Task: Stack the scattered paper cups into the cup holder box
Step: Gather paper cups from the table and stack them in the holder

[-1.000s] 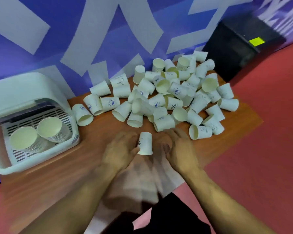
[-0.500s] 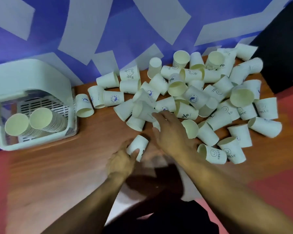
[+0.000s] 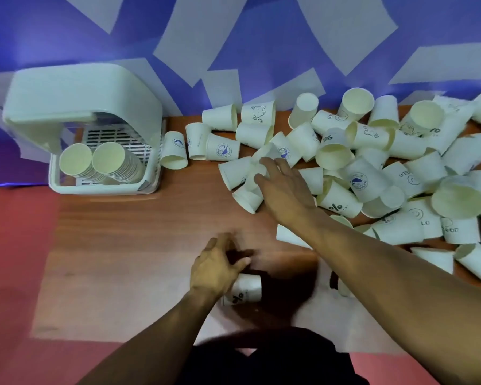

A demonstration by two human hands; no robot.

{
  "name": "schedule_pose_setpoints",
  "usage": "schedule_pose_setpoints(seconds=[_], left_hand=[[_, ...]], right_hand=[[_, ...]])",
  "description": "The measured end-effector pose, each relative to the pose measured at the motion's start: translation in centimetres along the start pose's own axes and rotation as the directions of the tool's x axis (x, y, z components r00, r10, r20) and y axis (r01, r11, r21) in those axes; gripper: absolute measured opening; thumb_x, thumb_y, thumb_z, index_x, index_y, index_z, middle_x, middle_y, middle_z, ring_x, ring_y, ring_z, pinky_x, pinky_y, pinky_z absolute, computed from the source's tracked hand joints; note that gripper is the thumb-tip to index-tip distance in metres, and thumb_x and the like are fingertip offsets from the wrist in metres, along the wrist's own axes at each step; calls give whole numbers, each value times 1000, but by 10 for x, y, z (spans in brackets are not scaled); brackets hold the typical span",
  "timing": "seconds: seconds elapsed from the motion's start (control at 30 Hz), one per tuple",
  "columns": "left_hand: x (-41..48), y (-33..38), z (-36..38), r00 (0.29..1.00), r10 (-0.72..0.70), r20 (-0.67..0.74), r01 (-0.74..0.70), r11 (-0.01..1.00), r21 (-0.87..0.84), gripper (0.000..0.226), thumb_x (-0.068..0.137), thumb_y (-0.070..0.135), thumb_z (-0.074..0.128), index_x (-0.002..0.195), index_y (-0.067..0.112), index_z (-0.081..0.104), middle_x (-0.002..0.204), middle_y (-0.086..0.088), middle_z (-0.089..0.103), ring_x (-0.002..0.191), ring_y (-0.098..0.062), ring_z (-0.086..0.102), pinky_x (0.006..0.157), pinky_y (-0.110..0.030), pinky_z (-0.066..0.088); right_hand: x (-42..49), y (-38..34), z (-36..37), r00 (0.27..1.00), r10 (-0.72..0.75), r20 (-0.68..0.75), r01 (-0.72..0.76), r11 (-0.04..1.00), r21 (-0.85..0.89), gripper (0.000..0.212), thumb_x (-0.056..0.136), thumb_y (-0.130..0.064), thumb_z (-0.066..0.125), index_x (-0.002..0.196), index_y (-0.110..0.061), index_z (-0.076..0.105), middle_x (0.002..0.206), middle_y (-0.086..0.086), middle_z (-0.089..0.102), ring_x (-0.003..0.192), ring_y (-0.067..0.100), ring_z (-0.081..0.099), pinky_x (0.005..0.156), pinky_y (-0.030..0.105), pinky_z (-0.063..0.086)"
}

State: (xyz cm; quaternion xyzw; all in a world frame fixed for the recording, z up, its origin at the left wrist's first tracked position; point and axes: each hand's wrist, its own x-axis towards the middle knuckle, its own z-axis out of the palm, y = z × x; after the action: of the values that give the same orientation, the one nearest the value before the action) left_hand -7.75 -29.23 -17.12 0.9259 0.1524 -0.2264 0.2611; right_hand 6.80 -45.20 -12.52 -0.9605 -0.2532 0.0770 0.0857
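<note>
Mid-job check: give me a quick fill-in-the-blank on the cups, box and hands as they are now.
1. The box holds ___ stacks of cups.
2. The left hand grips a cup marked ___.
3. The right hand reaches into the pile, which lies to the ___ of the box.
Missing words: two; %; right.

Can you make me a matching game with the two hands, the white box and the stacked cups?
Things: 1 left hand; 2 right hand; 3 cup holder box; 4 stacked cups.
Places: A inside the box; B touching the loose cups; C at the left end of the table; D holding a cup marked %.
Pairs: 1-D, 2-B, 3-C, 4-A.
</note>
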Motion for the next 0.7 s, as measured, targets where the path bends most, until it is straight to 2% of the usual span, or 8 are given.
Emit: schedule_pose_setpoints(seconds=[0.17,0.27,0.3,0.37,0.43,0.5,0.7], left_hand=[[-9,-8,14,995,20,95,-24,998,51,68,81,55,68,137,39,34,128,5,49,111,-23,59,91,-36,51],[-22,-2,11,999,-20,48,13,990,143,69,82,74,47,139,37,33,127,1,48,113,-24,55,86,-39,51],[-29,0,9,996,-53,70,39,981,191,77,78,82,40,138,35,31,125,-1,46,113,-26,53,85,-40,50],[-42,3,9,971,-107,215,42,957,285,97,65,95,34,141,35,24,127,-5,40,115,-30,50,87,-44,47],[-49,2,13,917,-141,373,13,945,326,111,57,97,41,147,39,13,134,-8,31,119,-34,47,93,-46,45],[-49,0,16,887,-137,442,-5,952,305,113,58,90,54,149,40,9,137,-9,27,120,-36,47,97,-46,45],[-45,-2,18,865,-65,497,-4,991,136,101,65,59,80,146,28,28,136,-5,29,118,-28,52,101,-37,47]], right_hand=[[-9,1,-2,999,-6,-54,7,999,32,27,56,8,72,81,1,67,130,23,53,115,44,49,75,45,46],[-17,-3,-9,993,5,-118,2,999,53,28,49,7,76,75,0,67,123,23,57,110,44,53,68,42,48],[-19,-4,-12,990,10,-139,-1,998,60,28,49,6,75,75,0,67,123,23,57,110,45,54,67,41,47],[-25,-7,-16,987,30,-161,-18,997,72,27,52,5,75,77,-1,68,124,22,57,111,44,53,67,40,47],[-29,-10,-19,986,57,-157,-44,996,82,28,53,5,75,79,-2,68,127,22,55,113,44,51,69,41,47],[-32,-12,-21,987,76,-139,-64,994,89,27,55,3,75,81,-3,68,129,21,54,115,43,49,71,41,48],[-37,-15,-20,988,102,-119,-94,993,73,22,64,-2,75,85,-5,69,132,18,51,118,40,47,72,39,48]])
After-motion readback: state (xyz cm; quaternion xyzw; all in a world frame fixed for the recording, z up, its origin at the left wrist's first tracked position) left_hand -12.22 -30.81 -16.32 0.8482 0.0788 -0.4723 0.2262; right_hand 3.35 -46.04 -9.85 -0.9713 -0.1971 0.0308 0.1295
